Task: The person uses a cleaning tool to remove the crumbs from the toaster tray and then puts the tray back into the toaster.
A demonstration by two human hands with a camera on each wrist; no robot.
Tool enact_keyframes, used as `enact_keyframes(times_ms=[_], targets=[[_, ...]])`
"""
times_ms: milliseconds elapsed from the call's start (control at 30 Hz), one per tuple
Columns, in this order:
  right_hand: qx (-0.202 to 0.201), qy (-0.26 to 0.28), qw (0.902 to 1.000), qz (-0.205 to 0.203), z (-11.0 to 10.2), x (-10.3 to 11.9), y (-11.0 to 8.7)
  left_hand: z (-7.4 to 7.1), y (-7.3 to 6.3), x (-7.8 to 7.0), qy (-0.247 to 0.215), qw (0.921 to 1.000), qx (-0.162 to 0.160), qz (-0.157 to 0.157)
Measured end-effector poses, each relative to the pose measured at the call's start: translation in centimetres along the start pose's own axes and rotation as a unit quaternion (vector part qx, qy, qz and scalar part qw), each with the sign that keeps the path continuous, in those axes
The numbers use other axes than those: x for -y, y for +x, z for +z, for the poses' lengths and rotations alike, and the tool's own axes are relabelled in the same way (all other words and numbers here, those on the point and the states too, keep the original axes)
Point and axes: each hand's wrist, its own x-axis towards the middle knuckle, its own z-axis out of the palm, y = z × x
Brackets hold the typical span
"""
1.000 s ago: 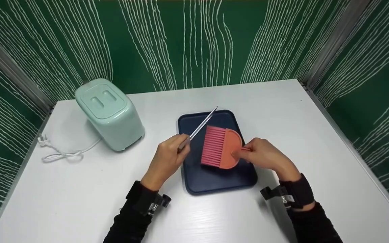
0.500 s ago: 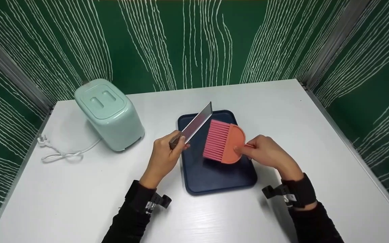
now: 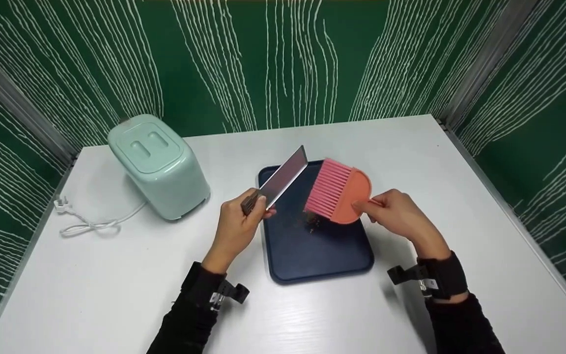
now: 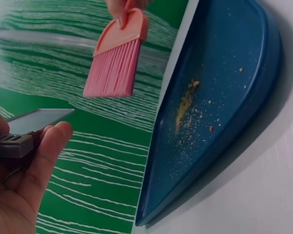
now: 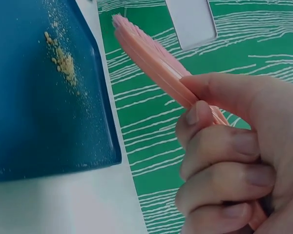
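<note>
My left hand (image 3: 236,223) grips the ribbed grey handle of a flat metal scraper (image 3: 285,177); its rectangular blade slants up over the tray's left edge. With thumb and curled fingers my right hand (image 3: 398,214) holds an orange brush (image 3: 354,196) by its handle. The pink bristles (image 4: 112,70) point left and stand above the tray in the left wrist view. Below both tools lies a dark blue tray (image 3: 312,260) with a low raised rim. Tan crumbs (image 4: 185,105) form a small heap on it, with fine bits scattered around; the brush partly hides them in the head view.
A mint-green toaster (image 3: 165,167) with a lid stands at the left rear of the white table (image 3: 140,290). Its white cord and plug (image 3: 86,223) lie at the left edge. Green walls (image 3: 302,64) with white lines rise behind and on both sides.
The brush has lifted away to the right and back, uncovering crumbs on the tray. The left hand has shifted slightly left and turned the scraper, so its flat face now shows.
</note>
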Motion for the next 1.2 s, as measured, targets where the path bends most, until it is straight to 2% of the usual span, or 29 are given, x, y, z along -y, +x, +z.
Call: enact_keyframes(times_ms=[267, 700, 933, 1200], targets=[[-0.04, 0.01, 0.9992, -0.001, -1.0, -1.2, 0.3, -0.2, -0.1, 0.2, -0.056, 0.9979, -0.003, -0.033], [-0.076, 0.05, 0.9955, 0.027, -2.0, -3.5, 0.9, -0.5, 0.0, 0.2, -0.092, 0.9946, -0.008, -0.048], [-0.104, 0.065, 0.9915, 0.044, -2.3, -4.8, 1.2, -0.6, 0.1, 0.2, -0.106, 0.9921, -0.016, -0.066], [-0.117, 0.037, 0.9893, 0.079, -2.5, -6.4, 1.7, -0.7, 0.2, 0.3, -0.136, 0.9877, -0.019, -0.075]])
